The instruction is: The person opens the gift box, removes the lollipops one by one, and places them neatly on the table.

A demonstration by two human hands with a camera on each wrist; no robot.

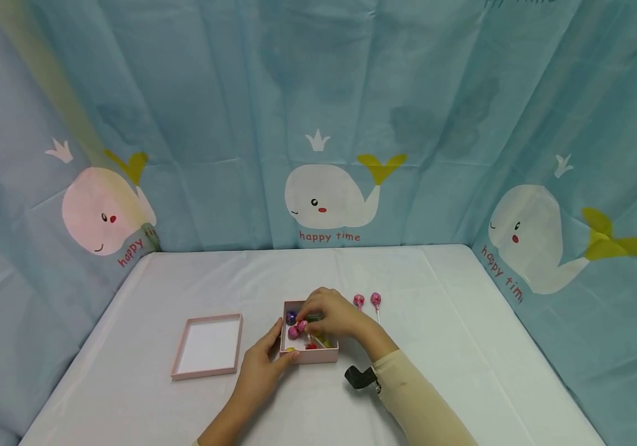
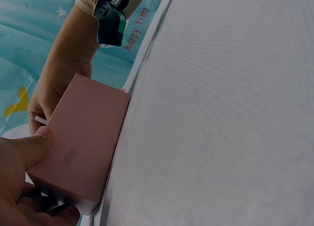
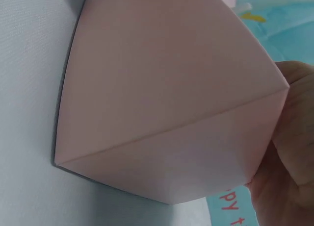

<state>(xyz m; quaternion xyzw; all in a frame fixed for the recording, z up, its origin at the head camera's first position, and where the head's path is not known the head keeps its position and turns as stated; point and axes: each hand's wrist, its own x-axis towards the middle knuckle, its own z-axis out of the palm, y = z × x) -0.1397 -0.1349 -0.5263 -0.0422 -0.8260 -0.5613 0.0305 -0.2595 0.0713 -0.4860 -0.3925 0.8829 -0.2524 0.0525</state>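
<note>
A pink open box [image 1: 310, 356] stands on the table with several wrapped lollipops inside, pink, purple, yellow and red. My left hand [image 1: 259, 368] grips its near left corner, with the thumb on the front wall and the fingers along the left side. Over the box reaches my right hand [image 1: 332, 313], pinching a pink lollipop [image 1: 302, 325] among the others. Beside that hand a white stick [image 2: 40, 120] pokes out past the box edge in the left wrist view. In the right wrist view the box walls [image 3: 162, 74] hide the fingertips.
The pink box lid [image 1: 207, 373] lies inside-up on the left of the white tablecloth [image 1: 145, 334]. Two pink lollipops [image 1: 376, 299] lie just beyond the right forearm. A blue whale-print curtain [image 1: 212, 155] encloses the table's back and sides.
</note>
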